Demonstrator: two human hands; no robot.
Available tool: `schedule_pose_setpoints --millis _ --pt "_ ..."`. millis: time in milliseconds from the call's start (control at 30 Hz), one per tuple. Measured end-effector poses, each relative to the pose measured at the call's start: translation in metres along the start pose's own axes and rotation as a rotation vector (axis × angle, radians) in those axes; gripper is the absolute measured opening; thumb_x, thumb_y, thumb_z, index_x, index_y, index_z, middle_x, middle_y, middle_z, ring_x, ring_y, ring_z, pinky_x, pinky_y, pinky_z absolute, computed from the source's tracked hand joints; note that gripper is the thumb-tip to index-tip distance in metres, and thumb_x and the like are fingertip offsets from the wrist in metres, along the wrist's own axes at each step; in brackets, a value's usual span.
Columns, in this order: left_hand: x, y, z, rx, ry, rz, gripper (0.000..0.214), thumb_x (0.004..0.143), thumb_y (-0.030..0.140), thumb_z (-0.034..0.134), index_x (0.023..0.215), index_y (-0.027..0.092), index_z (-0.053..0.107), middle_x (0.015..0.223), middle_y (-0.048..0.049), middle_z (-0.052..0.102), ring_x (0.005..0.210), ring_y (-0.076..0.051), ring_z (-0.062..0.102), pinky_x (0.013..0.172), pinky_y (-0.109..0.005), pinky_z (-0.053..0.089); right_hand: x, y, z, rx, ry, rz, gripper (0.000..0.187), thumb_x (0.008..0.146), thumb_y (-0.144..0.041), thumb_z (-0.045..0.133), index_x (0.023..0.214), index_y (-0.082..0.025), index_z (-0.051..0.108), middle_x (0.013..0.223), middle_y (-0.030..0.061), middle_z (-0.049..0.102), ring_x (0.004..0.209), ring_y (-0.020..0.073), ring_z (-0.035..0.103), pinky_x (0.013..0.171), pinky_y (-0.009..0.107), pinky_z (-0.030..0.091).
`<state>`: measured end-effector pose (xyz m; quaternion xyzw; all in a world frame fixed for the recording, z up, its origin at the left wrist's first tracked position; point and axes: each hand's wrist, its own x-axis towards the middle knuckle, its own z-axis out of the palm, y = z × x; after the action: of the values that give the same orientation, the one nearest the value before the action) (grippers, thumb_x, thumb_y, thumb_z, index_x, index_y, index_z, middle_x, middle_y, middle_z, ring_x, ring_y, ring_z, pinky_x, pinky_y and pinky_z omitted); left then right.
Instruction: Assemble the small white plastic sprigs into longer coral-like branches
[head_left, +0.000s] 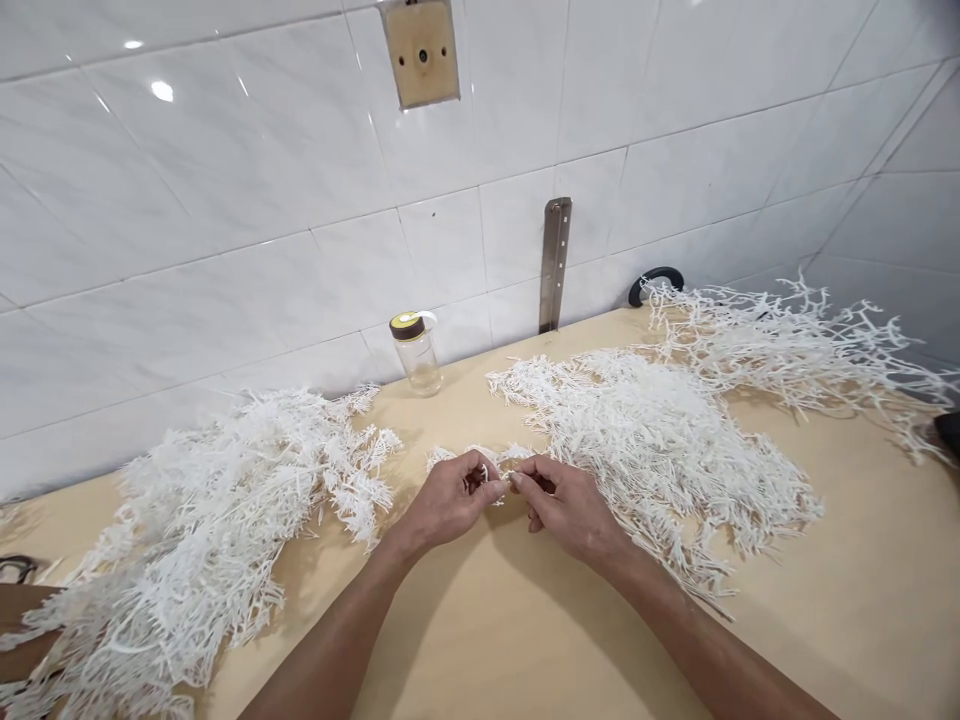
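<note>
Both hands meet over the table in the middle of the view, fingertips almost touching. My left hand [452, 497] is closed in a pinch on a small white branched sprig [504, 478], which looks like plastic. From the other side, my right hand [574, 508] pinches at the same sprig, its thumb and forefinger together; the fingers cover much of the piece. Just beyond the hands lie a few more white sprigs [469, 453]. A broad heap of thin white branched pieces [637, 430] spreads beside my right hand, and a fluffier white heap [225, 510] lies to the left.
Longer white branches [795, 345] lie at the far right near a black curved handle [658, 282]. A clear bottle with a dark and yellow lid [416, 355] stands by the tiled wall [300, 160]. A metal strip [555, 265] leans upright there. The wooden table [465, 640] carries everything.
</note>
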<state>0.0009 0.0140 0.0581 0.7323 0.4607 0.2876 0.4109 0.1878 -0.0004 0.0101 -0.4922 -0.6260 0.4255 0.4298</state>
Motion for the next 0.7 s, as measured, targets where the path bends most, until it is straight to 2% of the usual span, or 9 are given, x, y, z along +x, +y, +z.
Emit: schedule_pose_setpoints --millis 133,367,533,700 --pt "-0.0005 -0.0041 -0.0006 0.021 0.079 0.013 0.019 0.083 0.034 0.065 0.075 0.017 0.062 0.063 0.0017 0.057 0.055 -0.011 0.05 0.053 -0.021 0.039 -0.0013 -0.0034 0.003 0.008 0.013 -0.019 0.026 0.093 -0.041 0.054 0.085 -0.02 0.067 0.058 -0.0024 0.061 0.047 0.0134 0.06 0.049 0.024 0.052" --pt "-0.0026 -0.0097 0.0028 0.182 0.222 0.108 0.013 0.086 0.029 0.062 0.08 0.019 0.065 0.061 0.0015 0.057 0.054 -0.011 0.051 0.053 -0.022 0.04 -0.0024 -0.0046 0.0025 -0.005 0.028 -0.039 0.027 0.093 -0.043 0.055 0.083 -0.021 0.066 0.058 -0.0028 0.058 0.047 0.0132 0.059 0.049 0.024 0.05" --pt "-0.0037 -0.0094 0.0034 0.175 0.206 0.098 0.016 0.087 0.033 0.061 0.079 0.019 0.064 0.053 0.0039 0.051 0.048 -0.009 0.045 0.049 -0.021 0.035 -0.001 -0.0059 0.0026 0.003 0.047 -0.037 0.029 0.092 -0.044 0.055 0.082 -0.02 0.066 0.057 -0.0029 0.056 0.046 0.0134 0.059 0.047 0.024 0.049" --pt "-0.0045 -0.0036 0.0028 0.002 0.131 0.007 0.019 0.086 0.036 0.06 0.08 0.018 0.061 0.053 0.0052 0.05 0.043 -0.007 0.041 0.045 -0.02 0.033 -0.0014 -0.0064 0.0027 0.022 0.032 -0.028 0.028 0.092 -0.044 0.056 0.082 -0.02 0.066 0.059 -0.002 0.058 0.046 0.0132 0.059 0.047 0.024 0.05"
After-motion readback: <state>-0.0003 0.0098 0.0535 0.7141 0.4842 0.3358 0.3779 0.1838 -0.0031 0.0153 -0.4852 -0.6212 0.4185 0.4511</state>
